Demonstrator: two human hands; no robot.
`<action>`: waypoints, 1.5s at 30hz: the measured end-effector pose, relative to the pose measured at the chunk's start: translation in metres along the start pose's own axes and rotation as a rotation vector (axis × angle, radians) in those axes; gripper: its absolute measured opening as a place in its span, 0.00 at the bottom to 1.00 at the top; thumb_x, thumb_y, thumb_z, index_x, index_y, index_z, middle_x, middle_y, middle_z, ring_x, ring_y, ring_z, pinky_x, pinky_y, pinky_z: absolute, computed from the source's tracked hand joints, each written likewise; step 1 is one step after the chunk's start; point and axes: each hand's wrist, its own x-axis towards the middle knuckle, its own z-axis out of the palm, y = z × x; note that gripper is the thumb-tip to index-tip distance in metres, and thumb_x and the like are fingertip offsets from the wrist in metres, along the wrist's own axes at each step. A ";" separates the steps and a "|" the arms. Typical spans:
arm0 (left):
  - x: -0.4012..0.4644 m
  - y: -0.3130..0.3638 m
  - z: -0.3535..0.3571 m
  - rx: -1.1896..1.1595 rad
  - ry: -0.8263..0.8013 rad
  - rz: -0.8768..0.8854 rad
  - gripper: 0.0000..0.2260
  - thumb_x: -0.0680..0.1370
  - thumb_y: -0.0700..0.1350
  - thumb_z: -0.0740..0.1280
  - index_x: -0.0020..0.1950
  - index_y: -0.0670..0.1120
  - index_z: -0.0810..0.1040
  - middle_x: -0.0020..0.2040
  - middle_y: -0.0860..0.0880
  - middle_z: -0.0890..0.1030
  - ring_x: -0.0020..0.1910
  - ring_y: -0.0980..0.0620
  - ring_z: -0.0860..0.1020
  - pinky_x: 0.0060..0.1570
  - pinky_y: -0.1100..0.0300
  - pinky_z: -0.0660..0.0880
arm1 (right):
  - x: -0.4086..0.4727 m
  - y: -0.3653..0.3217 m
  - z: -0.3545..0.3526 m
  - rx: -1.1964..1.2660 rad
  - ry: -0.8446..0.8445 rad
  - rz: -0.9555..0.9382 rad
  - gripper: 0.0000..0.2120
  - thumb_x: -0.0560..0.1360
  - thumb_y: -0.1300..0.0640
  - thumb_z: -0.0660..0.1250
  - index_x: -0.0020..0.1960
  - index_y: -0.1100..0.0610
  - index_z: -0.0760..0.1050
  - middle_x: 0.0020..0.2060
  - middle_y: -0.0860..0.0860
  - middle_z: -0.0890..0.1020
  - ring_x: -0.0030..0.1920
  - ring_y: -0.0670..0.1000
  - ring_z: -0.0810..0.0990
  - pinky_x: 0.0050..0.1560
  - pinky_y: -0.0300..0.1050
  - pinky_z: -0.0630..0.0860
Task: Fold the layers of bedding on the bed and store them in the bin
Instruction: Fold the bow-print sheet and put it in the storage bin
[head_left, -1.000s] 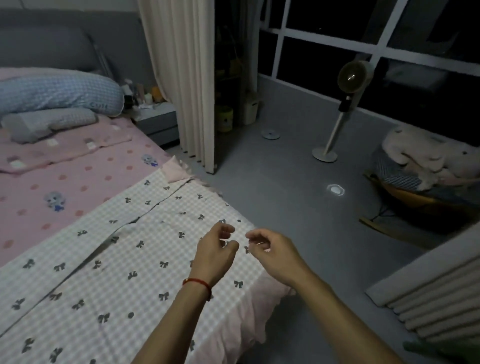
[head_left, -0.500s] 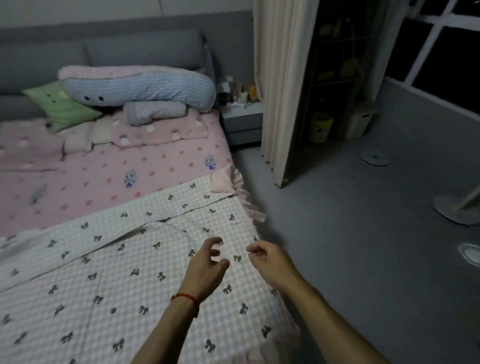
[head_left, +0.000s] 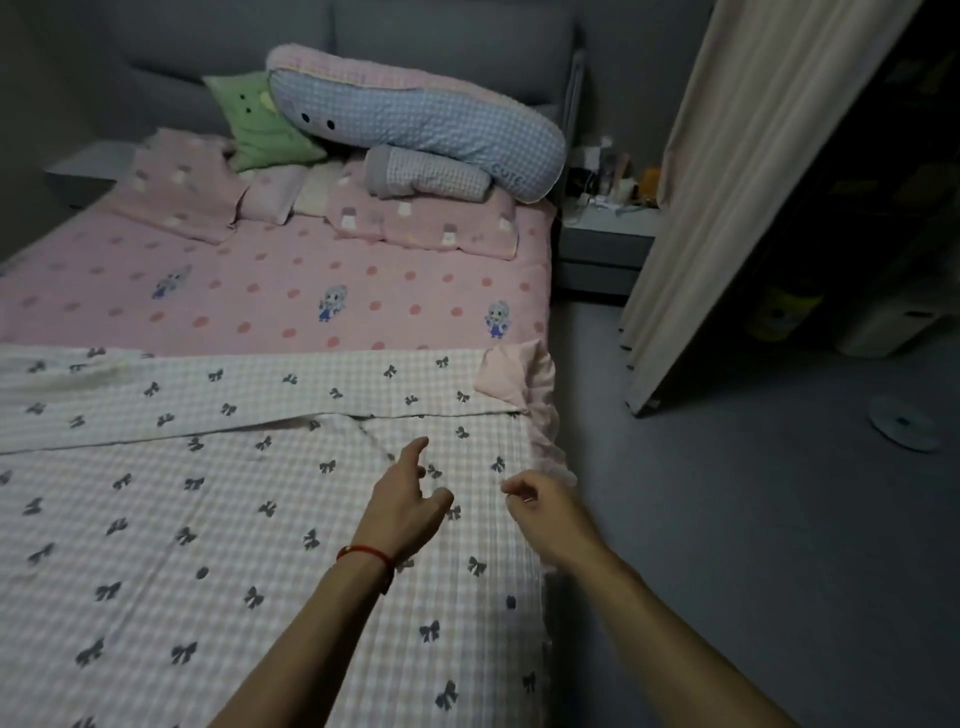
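1. The checked bow-print blanket (head_left: 218, 519) covers the bed's near half, over a pink dotted sheet (head_left: 291, 291).
2. The left hand (head_left: 402, 506) hovers with fingers spread; the right hand (head_left: 545, 512) hangs loosely curled and holds nothing.
3. A cream curtain (head_left: 727, 182) hangs at right.

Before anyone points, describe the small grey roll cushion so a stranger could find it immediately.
Start at the grey headboard, then the long blue checked pillow leaning there. The small grey roll cushion lies under it, on the pink pillows; it alone is short and cylindrical.
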 end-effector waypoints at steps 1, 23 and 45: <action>0.015 0.003 0.005 0.014 0.002 -0.020 0.32 0.79 0.45 0.67 0.80 0.53 0.58 0.72 0.42 0.73 0.64 0.45 0.77 0.60 0.50 0.77 | 0.017 0.003 -0.003 -0.013 -0.017 -0.002 0.10 0.80 0.57 0.66 0.60 0.52 0.81 0.53 0.45 0.84 0.48 0.41 0.80 0.40 0.29 0.71; 0.282 0.006 0.117 0.317 -0.145 -0.395 0.35 0.80 0.47 0.66 0.81 0.60 0.50 0.81 0.45 0.56 0.79 0.44 0.56 0.75 0.49 0.64 | 0.473 0.130 0.038 -1.254 -0.283 -0.452 0.23 0.74 0.55 0.70 0.69 0.55 0.74 0.74 0.59 0.67 0.75 0.64 0.62 0.77 0.68 0.47; 0.137 -0.126 0.114 -1.033 0.031 -0.882 0.13 0.78 0.38 0.72 0.57 0.30 0.79 0.42 0.36 0.85 0.34 0.43 0.85 0.29 0.58 0.81 | 0.137 0.161 0.010 -0.939 0.158 -0.466 0.17 0.49 0.70 0.80 0.34 0.57 0.80 0.30 0.54 0.78 0.25 0.55 0.76 0.28 0.45 0.72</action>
